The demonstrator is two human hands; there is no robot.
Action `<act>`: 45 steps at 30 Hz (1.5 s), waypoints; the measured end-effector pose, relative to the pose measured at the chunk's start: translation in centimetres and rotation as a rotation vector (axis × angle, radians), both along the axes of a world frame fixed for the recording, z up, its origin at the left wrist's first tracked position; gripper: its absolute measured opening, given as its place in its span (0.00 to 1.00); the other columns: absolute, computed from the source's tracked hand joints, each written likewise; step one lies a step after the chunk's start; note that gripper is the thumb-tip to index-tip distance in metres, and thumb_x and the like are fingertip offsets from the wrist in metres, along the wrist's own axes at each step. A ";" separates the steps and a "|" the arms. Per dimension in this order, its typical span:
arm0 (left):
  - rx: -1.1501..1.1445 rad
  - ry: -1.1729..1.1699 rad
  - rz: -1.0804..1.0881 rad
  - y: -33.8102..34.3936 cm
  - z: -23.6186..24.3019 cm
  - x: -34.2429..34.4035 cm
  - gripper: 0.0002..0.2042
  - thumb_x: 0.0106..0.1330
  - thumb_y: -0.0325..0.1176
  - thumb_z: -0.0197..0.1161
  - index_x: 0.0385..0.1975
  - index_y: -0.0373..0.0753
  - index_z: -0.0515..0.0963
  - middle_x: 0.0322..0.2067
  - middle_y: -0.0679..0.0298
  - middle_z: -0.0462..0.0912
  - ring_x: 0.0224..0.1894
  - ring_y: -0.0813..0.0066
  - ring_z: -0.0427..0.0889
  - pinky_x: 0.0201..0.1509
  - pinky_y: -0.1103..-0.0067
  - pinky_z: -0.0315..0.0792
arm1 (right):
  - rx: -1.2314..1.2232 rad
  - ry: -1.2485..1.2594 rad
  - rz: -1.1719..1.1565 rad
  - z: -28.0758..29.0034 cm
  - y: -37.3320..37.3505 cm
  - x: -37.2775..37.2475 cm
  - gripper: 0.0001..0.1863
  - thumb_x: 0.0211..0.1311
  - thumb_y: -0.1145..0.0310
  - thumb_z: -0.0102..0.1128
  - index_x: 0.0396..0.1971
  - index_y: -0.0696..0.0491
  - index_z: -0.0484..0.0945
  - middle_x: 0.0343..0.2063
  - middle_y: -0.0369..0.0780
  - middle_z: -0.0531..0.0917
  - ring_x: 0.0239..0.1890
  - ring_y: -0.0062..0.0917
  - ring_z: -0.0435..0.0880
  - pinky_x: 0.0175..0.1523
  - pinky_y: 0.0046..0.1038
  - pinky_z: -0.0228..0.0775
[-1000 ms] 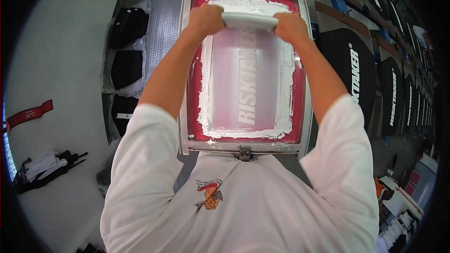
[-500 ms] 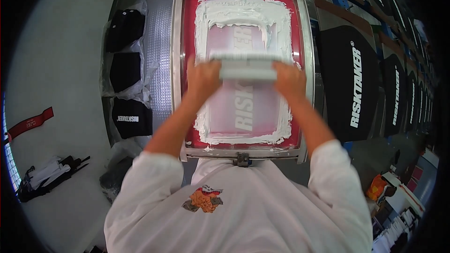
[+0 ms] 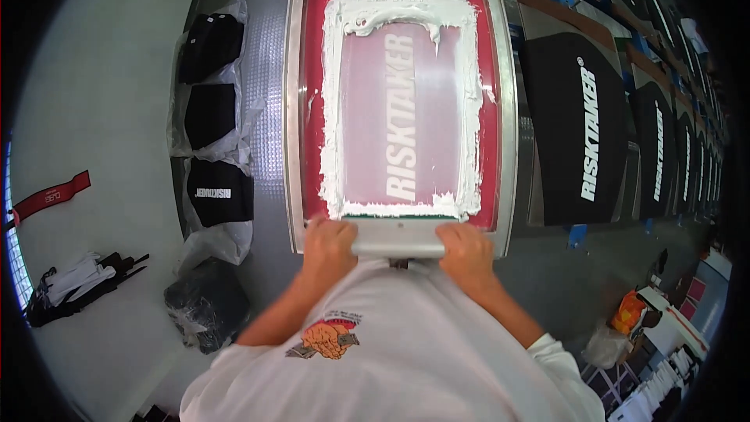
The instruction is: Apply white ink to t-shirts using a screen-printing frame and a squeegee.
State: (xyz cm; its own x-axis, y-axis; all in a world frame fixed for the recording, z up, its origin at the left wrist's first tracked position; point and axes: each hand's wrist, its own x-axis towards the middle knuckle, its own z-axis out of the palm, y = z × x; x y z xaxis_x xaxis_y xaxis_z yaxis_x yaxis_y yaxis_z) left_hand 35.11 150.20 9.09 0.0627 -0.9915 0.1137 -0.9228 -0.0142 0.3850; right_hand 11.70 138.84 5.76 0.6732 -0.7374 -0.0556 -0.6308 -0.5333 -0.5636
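A screen-printing frame [image 3: 506, 101] of pale metal lies before me, with red borders around a translucent mesh [image 3: 363, 109]. Thick white ink [image 3: 471, 94] rings the mesh in a rough rectangle, piled heaviest at the far end. White lettering shows through the middle. At the near end of the frame lies a wide squeegee [image 3: 398, 241], its green blade edge against the near band of ink. My left hand [image 3: 330, 246] is wrapped round its left end, and my right hand [image 3: 467, 252] grips the right end. The blade's underside is hidden.
Black printed fabric panels [image 3: 574, 125] lie on boards in a row to the right. On the left, folded black garments [image 3: 221, 191] rest on clear plastic. A plastic-wrapped dark bundle [image 3: 207, 305] sits at lower left, and a red strap [image 3: 51, 191] lies farther left.
Both hands have pulled the squeegee toward me, from mid-screen to the near end. The mesh behind it is now uncovered, and the near band of ink is narrower.
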 end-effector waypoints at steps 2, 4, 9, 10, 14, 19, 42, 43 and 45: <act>-0.036 -0.032 0.038 -0.3 -0.5 0.0 0.10 0.34 0.20 0.59 0.21 0.38 0.75 0.23 0.59 0.78 0.28 0.63 0.77 0.47 0.62 0.67 | -0.249 -0.215 -0.073 -0.5 0.6 0.6 0.14 0.32 0.81 0.57 0.26 0.52 0.78 0.26 0.40 0.81 0.28 0.35 0.81 0.34 0.34 0.74; -0.220 -0.139 -0.023 -4.1 -2.6 2.8 0.10 0.35 0.21 0.60 0.21 0.39 0.74 0.23 0.60 0.77 0.27 0.63 0.77 0.45 0.62 0.67 | -0.267 -0.199 -0.048 -1.6 -3.9 2.7 0.13 0.34 0.80 0.56 0.26 0.52 0.78 0.25 0.39 0.81 0.28 0.33 0.81 0.32 0.33 0.74; -0.332 -0.315 -0.045 -21.7 -2.9 11.0 0.07 0.37 0.25 0.60 0.20 0.40 0.75 0.19 0.60 0.78 0.23 0.61 0.77 0.38 0.64 0.65 | -0.403 -0.079 -0.101 -2.2 -20.8 10.6 0.13 0.41 0.76 0.56 0.31 0.48 0.81 0.29 0.40 0.83 0.30 0.35 0.82 0.37 0.34 0.75; -0.311 -0.361 -0.050 -24.6 -2.9 12.7 0.07 0.39 0.26 0.61 0.21 0.40 0.76 0.20 0.60 0.79 0.25 0.62 0.78 0.37 0.64 0.65 | -0.429 -0.084 -0.092 -1.9 -23.8 12.0 0.13 0.42 0.74 0.57 0.32 0.47 0.82 0.30 0.39 0.84 0.31 0.35 0.83 0.38 0.35 0.75; 0.234 -0.415 0.171 -34.7 3.8 13.2 0.10 0.45 0.32 0.64 0.29 0.43 0.81 0.30 0.55 0.82 0.37 0.59 0.83 0.49 0.53 0.66 | -0.325 0.241 0.034 3.2 -34.0 15.5 0.18 0.39 0.66 0.68 0.36 0.47 0.81 0.31 0.42 0.83 0.36 0.36 0.83 0.40 0.38 0.74; 0.313 -0.481 0.029 -38.0 3.4 9.5 0.15 0.44 0.35 0.67 0.35 0.46 0.81 0.35 0.56 0.82 0.40 0.56 0.81 0.51 0.58 0.70 | -0.434 -0.022 -0.224 2.9 -31.8 14.5 0.26 0.36 0.66 0.73 0.42 0.49 0.77 0.41 0.43 0.80 0.47 0.36 0.77 0.50 0.36 0.69; 0.217 -0.511 -0.082 -29.0 3.2 7.9 0.18 0.50 0.41 0.66 0.43 0.54 0.80 0.39 0.61 0.82 0.42 0.60 0.80 0.45 0.67 0.75 | 1.007 -0.332 -0.336 -5.8 10.3 1.7 0.12 0.49 0.65 0.65 0.31 0.57 0.81 0.20 0.42 0.82 0.23 0.23 0.79 0.34 0.26 0.69; 0.214 -0.495 -0.086 -26.4 3.0 5.8 0.16 0.50 0.39 0.65 0.42 0.53 0.80 0.38 0.61 0.82 0.41 0.60 0.81 0.44 0.66 0.75 | 1.004 -0.340 -0.348 -6.1 10.2 1.7 0.12 0.49 0.65 0.64 0.30 0.57 0.81 0.21 0.42 0.82 0.23 0.24 0.80 0.34 0.27 0.69; 0.191 -0.468 -0.080 -20.3 2.6 2.1 0.14 0.52 0.34 0.61 0.40 0.51 0.80 0.37 0.62 0.81 0.39 0.59 0.81 0.41 0.65 0.75 | 1.000 -0.360 -0.346 -6.2 9.9 1.8 0.12 0.49 0.65 0.64 0.30 0.57 0.81 0.21 0.43 0.82 0.24 0.26 0.80 0.35 0.27 0.70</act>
